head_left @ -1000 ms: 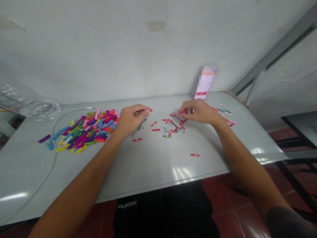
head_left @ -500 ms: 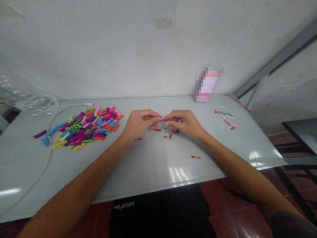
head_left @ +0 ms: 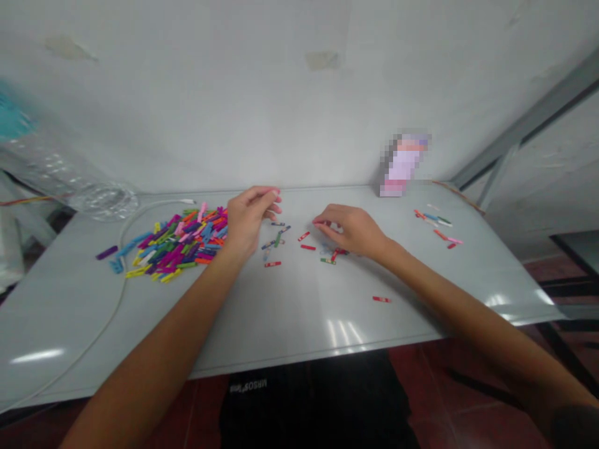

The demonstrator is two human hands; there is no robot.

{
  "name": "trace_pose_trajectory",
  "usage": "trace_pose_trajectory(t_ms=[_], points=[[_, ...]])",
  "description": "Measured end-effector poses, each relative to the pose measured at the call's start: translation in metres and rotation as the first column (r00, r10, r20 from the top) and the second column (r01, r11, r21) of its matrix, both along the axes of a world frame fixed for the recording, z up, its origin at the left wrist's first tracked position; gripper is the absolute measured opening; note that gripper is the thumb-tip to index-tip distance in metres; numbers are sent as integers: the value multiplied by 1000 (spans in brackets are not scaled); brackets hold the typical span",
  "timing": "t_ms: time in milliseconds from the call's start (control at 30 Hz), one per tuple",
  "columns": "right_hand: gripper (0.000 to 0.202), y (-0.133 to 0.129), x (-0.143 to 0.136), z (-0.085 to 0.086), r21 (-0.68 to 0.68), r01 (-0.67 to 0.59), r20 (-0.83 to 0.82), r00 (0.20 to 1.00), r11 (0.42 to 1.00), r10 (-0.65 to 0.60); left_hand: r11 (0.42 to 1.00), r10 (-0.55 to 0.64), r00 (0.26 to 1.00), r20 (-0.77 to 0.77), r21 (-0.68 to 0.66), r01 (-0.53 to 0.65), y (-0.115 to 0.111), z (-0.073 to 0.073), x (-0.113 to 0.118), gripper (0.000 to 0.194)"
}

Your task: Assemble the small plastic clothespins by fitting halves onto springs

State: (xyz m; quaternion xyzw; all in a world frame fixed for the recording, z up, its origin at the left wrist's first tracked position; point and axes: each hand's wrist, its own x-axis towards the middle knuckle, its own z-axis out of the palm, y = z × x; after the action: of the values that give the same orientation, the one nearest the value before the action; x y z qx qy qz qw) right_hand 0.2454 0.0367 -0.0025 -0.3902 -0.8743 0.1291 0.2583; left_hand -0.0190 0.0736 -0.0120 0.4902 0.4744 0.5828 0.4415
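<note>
My left hand (head_left: 250,212) is raised over the right edge of a heap of colourful clothespins (head_left: 175,243), its thumb and index finger pressed together; anything between them is too small to make out. My right hand (head_left: 349,227) is pinched low over the middle of the table, and what its fingertips hold, if anything, cannot be made out. Just left of its fingertips lies a small red piece (head_left: 304,236), with another red piece (head_left: 307,247) below. Small blue and green pieces (head_left: 277,239) lie between the hands. A green piece (head_left: 328,260) is beneath my right hand.
A pixelated upright object (head_left: 403,165) leans on the wall at the back right. Several small clips (head_left: 440,219) lie on the right. A white cable (head_left: 122,280) crosses the left side, near a clear plastic bottle (head_left: 70,174). One red piece (head_left: 382,299) lies near the front.
My hands, close together before, have parted; the left moved left and up. Small pieces between them are now uncovered. The camera view has shifted slightly.
</note>
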Motion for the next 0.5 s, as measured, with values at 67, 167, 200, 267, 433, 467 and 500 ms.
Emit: trace_pose_trajectory(t_ms=[67,167,200,267,433,467,500], points=[[30,4,-20,8,8,-47,129,991,999,46,999,12,1000,-22,42,-11,-1,0,1,28],[25,16,-52,15,6,-120,263,958,993,115,996,14,999,-47,93,-10,-3,1,1,35],[23,21,-61,16,6,-132,301,946,991,124,994,13,999,-53,105,-7,-4,1,1,35],[19,30,-73,14,-7,-145,364,921,989,138,993,7,998,-55,118,-1,-4,2,1,33],[17,36,-67,11,-11,-147,395,908,989,139,993,7,999,-36,121,-3,-4,0,3,26],[15,34,-61,12,-1,-147,370,919,989,137,993,5,1000,-28,121,-1,-4,-1,4,25],[14,31,-54,14,-2,-140,315,940,990,134,993,-3,1000,-13,117,4,-5,-3,5,26]])
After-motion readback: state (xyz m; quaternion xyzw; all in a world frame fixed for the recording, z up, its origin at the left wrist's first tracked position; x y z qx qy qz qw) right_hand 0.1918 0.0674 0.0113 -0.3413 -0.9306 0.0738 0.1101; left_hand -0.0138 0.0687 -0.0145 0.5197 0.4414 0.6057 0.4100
